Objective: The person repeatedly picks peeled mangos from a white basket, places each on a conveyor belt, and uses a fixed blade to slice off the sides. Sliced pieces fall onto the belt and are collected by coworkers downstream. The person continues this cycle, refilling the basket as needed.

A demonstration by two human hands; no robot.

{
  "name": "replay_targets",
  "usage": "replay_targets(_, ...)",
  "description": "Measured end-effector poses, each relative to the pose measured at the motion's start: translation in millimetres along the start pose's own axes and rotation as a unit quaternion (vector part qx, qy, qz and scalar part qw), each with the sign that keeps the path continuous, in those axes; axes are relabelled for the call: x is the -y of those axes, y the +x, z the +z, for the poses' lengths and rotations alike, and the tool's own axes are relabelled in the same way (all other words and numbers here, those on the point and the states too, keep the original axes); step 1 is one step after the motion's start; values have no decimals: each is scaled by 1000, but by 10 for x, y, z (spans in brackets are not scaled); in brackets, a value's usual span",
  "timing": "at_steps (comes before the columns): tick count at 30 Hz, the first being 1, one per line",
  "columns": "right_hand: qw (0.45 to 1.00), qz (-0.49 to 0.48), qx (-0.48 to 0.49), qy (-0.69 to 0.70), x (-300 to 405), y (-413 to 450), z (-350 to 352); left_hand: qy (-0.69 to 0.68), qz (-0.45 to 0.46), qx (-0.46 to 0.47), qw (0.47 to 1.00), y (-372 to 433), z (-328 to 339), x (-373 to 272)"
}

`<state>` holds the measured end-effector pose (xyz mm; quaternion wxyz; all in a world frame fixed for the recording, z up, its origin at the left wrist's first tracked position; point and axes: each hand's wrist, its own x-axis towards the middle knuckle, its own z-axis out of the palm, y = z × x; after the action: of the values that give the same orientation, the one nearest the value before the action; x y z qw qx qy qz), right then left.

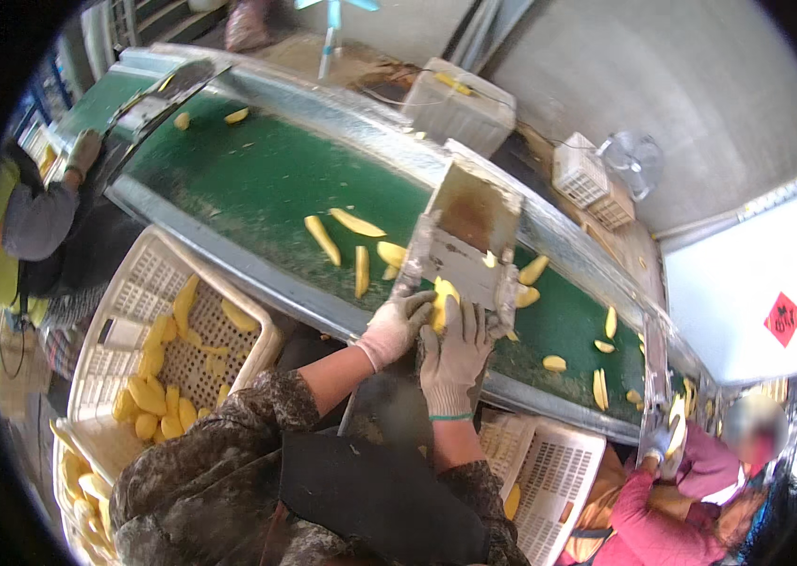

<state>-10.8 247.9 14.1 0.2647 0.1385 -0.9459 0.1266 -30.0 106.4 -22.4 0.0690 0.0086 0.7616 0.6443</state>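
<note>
My left hand [398, 329] wears a pale glove and grips the left side of a yellow produce piece [445, 293]. My right hand [456, 354], in a glove with a green cuff edge, lies over the same piece with its fingers pointing forward. Part of the piece is hidden under the fingers. Both hands rest at the near end of a board [466, 265] set across a green conveyor belt [264, 177]. A small yellow scrap [490, 259] lies on the board. Several long yellow slices [323, 240] lie on the belt to its left, and cut pieces [533, 270] to its right.
A white plastic crate [98, 347] with yellow produce stands at my left, another crate [561, 474] at my right. A co-worker's gloved hand [86, 150] is at the belt's left end. Another co-worker [695, 488] works on the right. Beyond the belt stands a plastic bin [461, 106].
</note>
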Motion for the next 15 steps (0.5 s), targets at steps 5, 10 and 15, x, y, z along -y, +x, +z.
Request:
replay_targets(5,998,-32,22,-51,-331,567,544,14,107,-108,988,-374,-555,6)
replay_targets(10,973,142,162,-76,-913,1378,1136,49,59,-423,903,-985,-2159,834)
replay_targets(15,906,299,179,239,-773,1929,1351,24,-380,-406,831,-1127,-2899,2528)
